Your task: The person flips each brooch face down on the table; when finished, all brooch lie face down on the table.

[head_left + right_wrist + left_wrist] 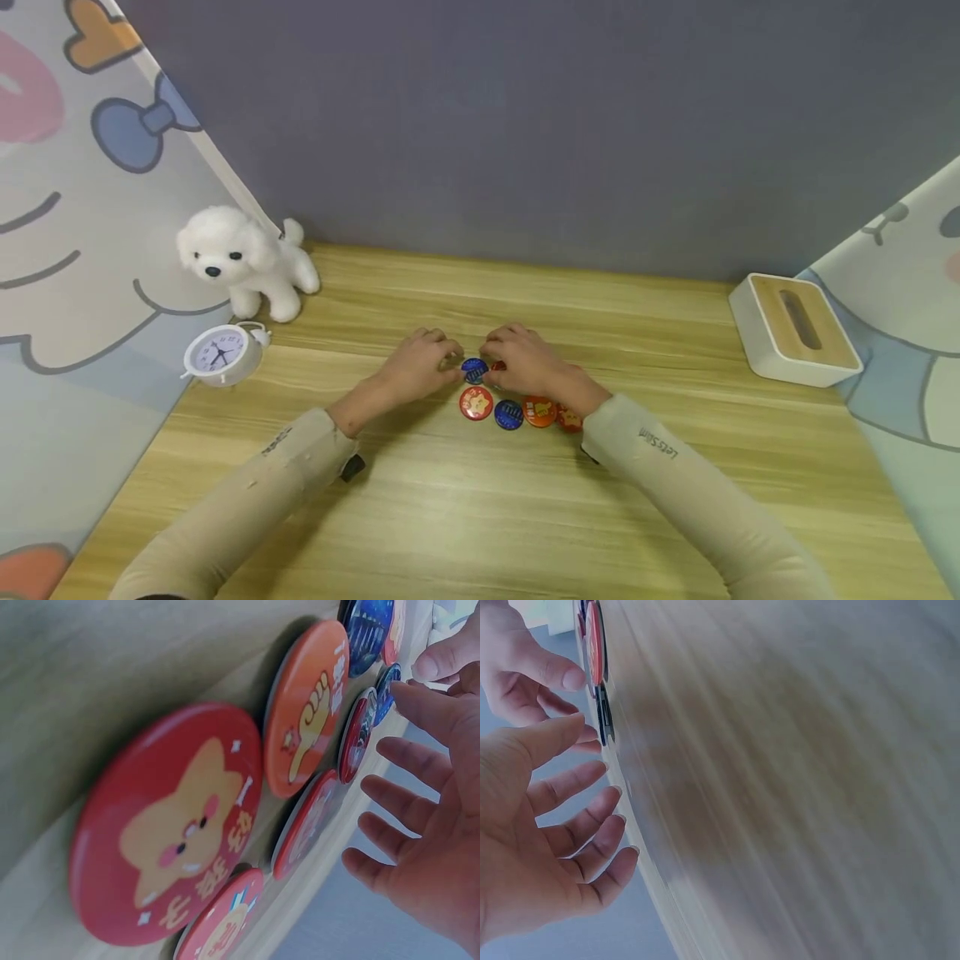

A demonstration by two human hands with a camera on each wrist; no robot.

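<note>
- A blue badge (474,371) is being flanked by the left hand (422,363) and the right hand (522,360).
- Both grips are being held apart, loosely curved.

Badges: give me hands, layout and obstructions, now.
Left hand, right hand: flanking the far-row blue badge. Badges: lying in two rows. Obstruction: right hand partly hides the far row in the head view.

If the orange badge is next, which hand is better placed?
Probably the right hand: it is nearer to the orange badge, while the left hand is farther off, beside a blue badge.
</note>
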